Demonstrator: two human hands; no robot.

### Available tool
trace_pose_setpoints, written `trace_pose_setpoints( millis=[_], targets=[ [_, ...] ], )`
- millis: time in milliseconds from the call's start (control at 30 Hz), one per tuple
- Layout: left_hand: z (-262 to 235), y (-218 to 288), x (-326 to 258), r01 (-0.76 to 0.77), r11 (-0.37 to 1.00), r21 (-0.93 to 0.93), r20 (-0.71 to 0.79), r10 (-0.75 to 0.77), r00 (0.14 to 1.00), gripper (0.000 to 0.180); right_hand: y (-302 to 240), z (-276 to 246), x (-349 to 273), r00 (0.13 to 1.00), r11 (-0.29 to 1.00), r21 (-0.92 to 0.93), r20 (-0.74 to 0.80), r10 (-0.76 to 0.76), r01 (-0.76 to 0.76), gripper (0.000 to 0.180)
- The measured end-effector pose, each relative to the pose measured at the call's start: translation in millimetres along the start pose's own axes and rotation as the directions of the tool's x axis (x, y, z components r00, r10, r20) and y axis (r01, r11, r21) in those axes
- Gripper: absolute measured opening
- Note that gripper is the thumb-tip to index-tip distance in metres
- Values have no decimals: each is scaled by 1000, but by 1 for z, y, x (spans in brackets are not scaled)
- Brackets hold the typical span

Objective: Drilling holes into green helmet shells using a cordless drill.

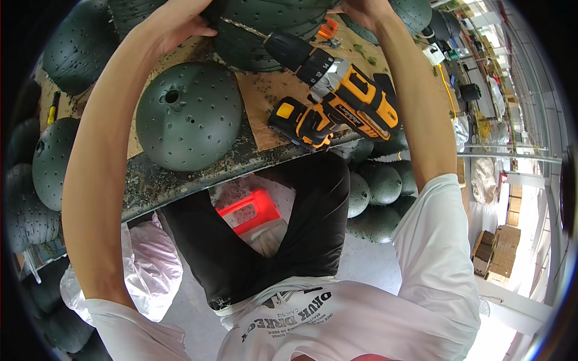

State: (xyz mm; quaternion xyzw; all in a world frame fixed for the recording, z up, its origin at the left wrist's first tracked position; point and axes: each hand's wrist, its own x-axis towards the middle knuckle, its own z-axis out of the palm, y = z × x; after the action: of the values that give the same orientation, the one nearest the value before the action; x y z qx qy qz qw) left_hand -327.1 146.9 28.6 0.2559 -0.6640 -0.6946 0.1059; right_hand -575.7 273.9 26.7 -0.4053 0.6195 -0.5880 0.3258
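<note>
My left hand and my right hand grip a stack of dark green plastic domes from its two sides. The domes are nested and dotted with small holes. Both thumbs lie toward the stack; most other fingers are hidden or cut off by the top edge. Between my forearms, a yellow-and-black cordless drill lies on its side on the workbench, its long bit pointing up-left in front of the stack. A single dark green dome with a larger hole at its crown sits left of the drill.
More dome stacks crowd the left, and others lie below the bench at right. Brown cardboard lies under the drill. An orange tool is behind it. Between my legs shows a red plastic piece; a white bag hangs lower left.
</note>
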Motion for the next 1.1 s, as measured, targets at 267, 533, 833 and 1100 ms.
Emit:
trace_pose_setpoints(
  millis=[267, 533, 833, 1100],
  targets=[
    [9, 7, -15, -119, 993, -8, 121, 119, 986, 128, 7, -21, -8, 999, 993, 112, -21, 31, -29, 89],
    [-40, -19, 48, -29, 996, 80, 102, 21, 995, 131, 13, 8, -28, 998, 999, -38, -56, -13, 11, 109],
    [-42, -21, 41, -95, 994, 49, 146, 87, 985, 130, 24, -5, -44, 993, 991, 129, -120, -14, 30, 78],
    [-7, 1, 36, -189, 981, 36, 230, 176, 957, 136, 8, -26, -64, 967, 995, 86, -253, -19, 42, 83]
  ],
)
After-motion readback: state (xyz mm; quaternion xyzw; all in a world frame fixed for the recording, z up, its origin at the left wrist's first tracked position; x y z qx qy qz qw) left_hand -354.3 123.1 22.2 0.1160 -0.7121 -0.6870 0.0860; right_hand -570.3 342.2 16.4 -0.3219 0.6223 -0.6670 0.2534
